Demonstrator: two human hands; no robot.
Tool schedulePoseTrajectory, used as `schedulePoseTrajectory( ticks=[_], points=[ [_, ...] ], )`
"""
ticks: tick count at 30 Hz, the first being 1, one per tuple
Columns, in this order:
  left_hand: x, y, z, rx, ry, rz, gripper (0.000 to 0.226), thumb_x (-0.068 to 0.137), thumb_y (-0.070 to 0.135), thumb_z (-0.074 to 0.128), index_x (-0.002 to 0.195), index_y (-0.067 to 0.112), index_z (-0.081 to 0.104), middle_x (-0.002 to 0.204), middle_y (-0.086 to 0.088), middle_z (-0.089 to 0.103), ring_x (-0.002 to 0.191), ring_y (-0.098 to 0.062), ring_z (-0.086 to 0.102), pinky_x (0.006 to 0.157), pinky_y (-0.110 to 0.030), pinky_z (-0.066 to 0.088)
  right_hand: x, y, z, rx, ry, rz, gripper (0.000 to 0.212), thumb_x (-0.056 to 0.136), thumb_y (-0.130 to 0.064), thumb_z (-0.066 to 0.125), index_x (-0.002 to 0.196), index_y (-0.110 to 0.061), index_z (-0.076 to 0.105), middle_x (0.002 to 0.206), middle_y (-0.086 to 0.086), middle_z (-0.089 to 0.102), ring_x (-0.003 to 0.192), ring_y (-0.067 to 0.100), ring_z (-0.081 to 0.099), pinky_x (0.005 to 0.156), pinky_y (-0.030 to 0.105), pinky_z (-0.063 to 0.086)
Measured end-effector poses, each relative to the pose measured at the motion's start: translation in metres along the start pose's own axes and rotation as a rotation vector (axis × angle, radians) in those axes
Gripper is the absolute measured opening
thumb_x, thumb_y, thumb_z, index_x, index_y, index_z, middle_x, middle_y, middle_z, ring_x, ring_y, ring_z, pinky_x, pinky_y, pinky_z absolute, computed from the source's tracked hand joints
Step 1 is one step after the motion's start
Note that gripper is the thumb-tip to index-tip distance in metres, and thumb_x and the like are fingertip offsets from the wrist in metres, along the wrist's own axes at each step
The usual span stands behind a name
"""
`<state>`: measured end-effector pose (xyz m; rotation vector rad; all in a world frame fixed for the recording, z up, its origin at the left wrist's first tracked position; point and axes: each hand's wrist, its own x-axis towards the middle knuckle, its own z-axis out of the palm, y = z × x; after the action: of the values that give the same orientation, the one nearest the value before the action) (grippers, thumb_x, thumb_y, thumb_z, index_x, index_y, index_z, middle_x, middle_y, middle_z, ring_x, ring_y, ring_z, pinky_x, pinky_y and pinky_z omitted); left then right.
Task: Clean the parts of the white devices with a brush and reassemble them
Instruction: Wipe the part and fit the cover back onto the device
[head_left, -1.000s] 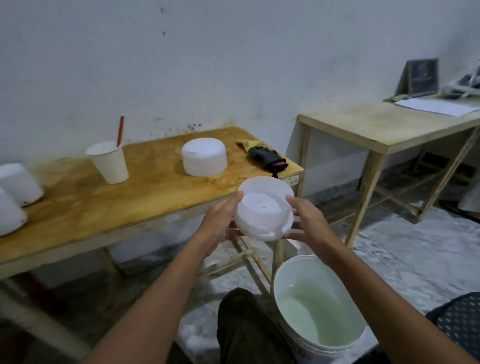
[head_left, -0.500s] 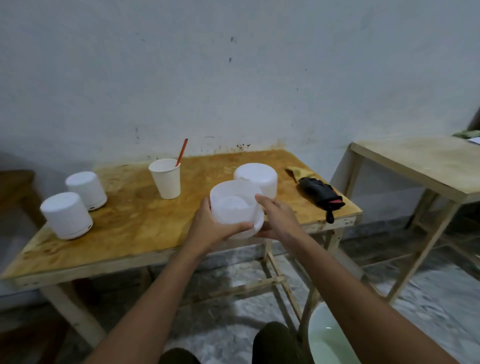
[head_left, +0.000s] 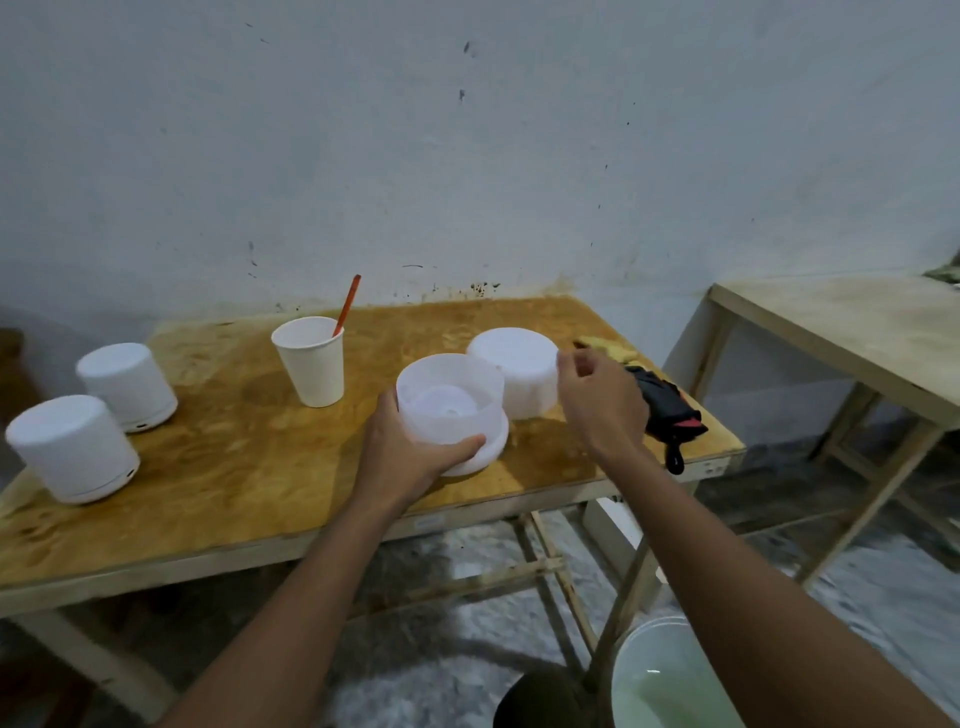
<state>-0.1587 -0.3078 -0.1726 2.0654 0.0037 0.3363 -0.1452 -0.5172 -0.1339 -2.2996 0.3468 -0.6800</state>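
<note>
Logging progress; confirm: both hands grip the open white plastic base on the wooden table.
Not both. In the head view only the left hand grips the open white plastic base on the wooden table; the right hand is off it.

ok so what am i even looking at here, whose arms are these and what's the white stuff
No machine here: a person wears a camera on the head, so each picture looks down at their own arms. The left hand holds an open white device part at the wooden table. The right hand is beside a white cover, holding nothing. Also on the table: a paper cup with a red stick in it, two closed white devices and a black item. A bucket with liquid stands on the floor.
</note>
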Motion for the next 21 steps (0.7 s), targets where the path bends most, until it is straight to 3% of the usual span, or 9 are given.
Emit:
schedulePoseTrajectory(
  ticks=[2, 5, 8, 13, 16, 18, 21],
  points=[
    [0.002, -0.001, 0.002, -0.010, 0.006, 0.003, 0.108, 0.051, 0.050, 0.091, 0.139, 0.022, 0.034, 0.134, 0.004, 0.047, 0.119, -0.016, 0.045, 0.092, -0.034, 0.047, 0.029, 0.016, -0.001, -0.124, 0.076, -0.050, 0.029, 0.097, -0.044, 0.047, 0.107, -0.025, 0.067, 0.103, -0.006, 0.067, 0.089, 0.017, 0.058, 0.070, 0.033, 0.045],
    [0.005, -0.004, 0.003, -0.021, 0.005, 0.001, 0.108, 0.051, 0.050, 0.091, 0.139, 0.024, 0.034, 0.134, 0.005, 0.047, 0.117, -0.015, 0.046, 0.091, -0.035, 0.048, 0.071, 0.034, 0.004, -0.358, 0.041, -0.135, 0.031, 0.097, -0.036, 0.049, 0.120, -0.022, 0.063, 0.123, 0.005, 0.061, 0.113, 0.027, 0.054, 0.092, 0.043, 0.045],
    [0.007, -0.006, 0.005, -0.033, 0.004, 0.001, 0.108, 0.050, 0.051, 0.092, 0.138, 0.026, 0.035, 0.133, 0.006, 0.047, 0.118, -0.016, 0.047, 0.093, -0.039, 0.050, 0.101, 0.041, 0.014, -0.552, -0.122, -0.086, 0.040, 0.098, -0.034, 0.048, 0.133, -0.018, 0.052, 0.134, 0.011, 0.051, 0.123, 0.033, 0.047, 0.100, 0.046, 0.036],
    [0.011, -0.007, 0.008, -0.042, 0.009, 0.005, 0.108, 0.050, 0.048, 0.092, 0.139, 0.027, 0.035, 0.131, 0.008, 0.047, 0.117, -0.014, 0.046, 0.090, -0.034, 0.049, 0.120, 0.046, 0.035, -0.665, -0.394, 0.082, 0.043, 0.095, -0.034, 0.047, 0.133, -0.013, 0.046, 0.132, 0.016, 0.050, 0.120, 0.037, 0.050, 0.107, 0.053, 0.033],
    [0.012, -0.007, 0.009, -0.050, 0.009, 0.014, 0.108, 0.049, 0.048, 0.093, 0.138, 0.028, 0.035, 0.131, 0.008, 0.048, 0.116, -0.013, 0.047, 0.091, -0.034, 0.050, 0.127, 0.048, 0.044, -0.688, -0.348, 0.042, 0.024, 0.095, -0.021, 0.047, 0.116, -0.012, 0.055, 0.118, 0.013, 0.060, 0.109, 0.034, 0.057, 0.100, 0.048, 0.039],
    [0.012, -0.009, 0.009, -0.057, 0.007, 0.017, 0.108, 0.048, 0.049, 0.092, 0.138, 0.028, 0.036, 0.131, 0.009, 0.048, 0.117, -0.014, 0.048, 0.092, -0.036, 0.051, 0.131, 0.052, 0.046, -0.688, -0.279, -0.007, 0.009, 0.096, -0.015, 0.048, 0.099, -0.012, 0.057, 0.109, 0.012, 0.063, 0.097, 0.032, 0.059, 0.085, 0.041, 0.044],
    [0.012, -0.010, 0.009, -0.060, 0.002, 0.021, 0.112, 0.043, 0.057, 0.089, 0.138, 0.028, 0.037, 0.130, 0.010, 0.049, 0.117, -0.014, 0.049, 0.093, -0.039, 0.052, 0.140, 0.059, 0.043, -0.617, -0.197, -0.053, 0.012, 0.096, -0.006, 0.045, 0.087, -0.009, 0.053, 0.097, 0.011, 0.063, 0.080, 0.028, 0.054, 0.068, 0.037, 0.042]
  ],
)
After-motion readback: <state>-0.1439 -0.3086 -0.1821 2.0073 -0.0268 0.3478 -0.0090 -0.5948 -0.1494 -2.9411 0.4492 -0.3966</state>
